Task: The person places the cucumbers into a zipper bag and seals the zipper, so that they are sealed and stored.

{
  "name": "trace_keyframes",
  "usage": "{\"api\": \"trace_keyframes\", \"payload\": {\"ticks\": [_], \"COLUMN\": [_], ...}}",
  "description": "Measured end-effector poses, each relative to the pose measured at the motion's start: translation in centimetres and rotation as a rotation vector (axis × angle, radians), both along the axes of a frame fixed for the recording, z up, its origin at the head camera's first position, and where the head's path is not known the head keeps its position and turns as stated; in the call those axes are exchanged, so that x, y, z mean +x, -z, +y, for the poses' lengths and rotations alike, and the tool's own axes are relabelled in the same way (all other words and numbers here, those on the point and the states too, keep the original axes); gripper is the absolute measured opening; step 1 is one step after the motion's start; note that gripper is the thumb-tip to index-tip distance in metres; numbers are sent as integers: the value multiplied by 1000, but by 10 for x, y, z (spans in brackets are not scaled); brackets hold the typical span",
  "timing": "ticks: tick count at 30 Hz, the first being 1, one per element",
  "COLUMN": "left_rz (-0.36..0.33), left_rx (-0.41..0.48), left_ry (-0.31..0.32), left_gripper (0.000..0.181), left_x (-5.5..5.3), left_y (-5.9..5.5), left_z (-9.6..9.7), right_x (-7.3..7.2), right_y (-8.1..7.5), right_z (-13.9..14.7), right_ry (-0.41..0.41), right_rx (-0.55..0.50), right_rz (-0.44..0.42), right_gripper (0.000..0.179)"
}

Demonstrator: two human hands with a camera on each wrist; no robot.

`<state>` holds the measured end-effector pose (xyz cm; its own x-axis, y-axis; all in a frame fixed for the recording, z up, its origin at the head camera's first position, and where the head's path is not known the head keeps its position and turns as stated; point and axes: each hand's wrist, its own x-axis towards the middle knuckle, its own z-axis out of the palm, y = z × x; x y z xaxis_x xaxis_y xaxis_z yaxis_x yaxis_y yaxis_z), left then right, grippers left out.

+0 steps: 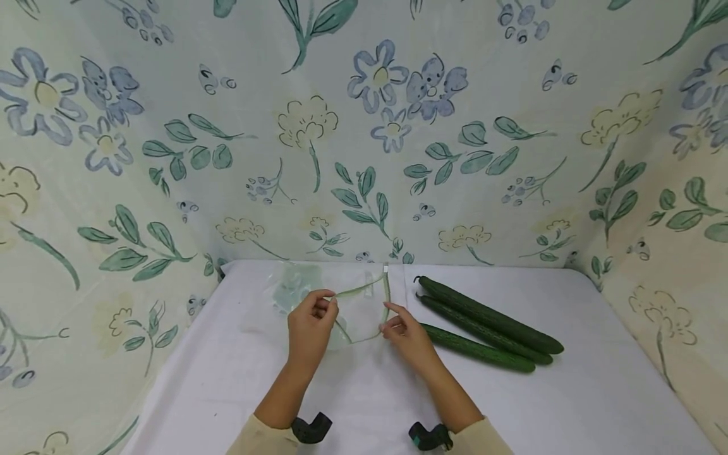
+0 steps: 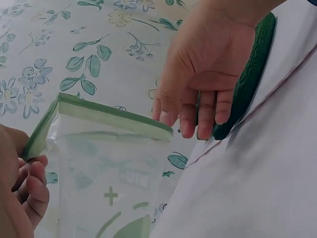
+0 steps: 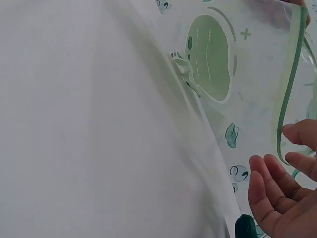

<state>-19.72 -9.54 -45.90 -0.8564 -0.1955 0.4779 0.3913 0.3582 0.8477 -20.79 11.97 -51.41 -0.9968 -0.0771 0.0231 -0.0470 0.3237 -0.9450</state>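
Observation:
A clear zip bag [image 1: 364,315] with a green-edged mouth hangs between the two hands, its mouth spread wide. My left hand [image 1: 311,322] pinches the left side of that rim between thumb and fingers. At the opposite corner is my right hand [image 1: 408,333]; thumb and forefinger touch the green edge [image 3: 283,111] but stand apart from each other, the other fingers loosely bent. A green print [image 3: 210,59] marks the bag's side. Just right of the right hand lie three long cucumbers [image 1: 489,309], side by side at a slant.
A clear packet with pale green prints [image 1: 296,284] lies on the white-covered table [image 1: 591,322], behind the left hand. Floral cloth [image 1: 364,126] rises behind and at both sides. Black wrist devices [image 1: 311,428] sit by the sleeves.

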Motion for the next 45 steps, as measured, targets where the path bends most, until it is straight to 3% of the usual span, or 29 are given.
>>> {"api": "trace_keyframes", "payload": {"ticks": [6,12,22,29,37,45], "left_rz": [-148,-265,-298,-330,-333,-339], "left_rx": [119,242,353,359,351,373], "left_ry": [54,112,149,131,123,123], "left_gripper": [12,18,17,20,20,18], "left_x": [-3,-8,-11,-10,-11,-11], "left_y": [5,10,18,21,25,27], "left_z": [-4,-9,-14,-16,-16,-17], "right_x": [5,13,30,35,45,50], "right_y": [-8,-15,-16,-12,-17,-14], "right_z": [15,38,79,102,120,139], "right_ry": [46,75,160,187,199,211], "right_rx": [83,104,181,223,233,255], "right_rz": [45,57,40,20,-82,-96], "right_gripper": [41,41,46,48,55,60]}}
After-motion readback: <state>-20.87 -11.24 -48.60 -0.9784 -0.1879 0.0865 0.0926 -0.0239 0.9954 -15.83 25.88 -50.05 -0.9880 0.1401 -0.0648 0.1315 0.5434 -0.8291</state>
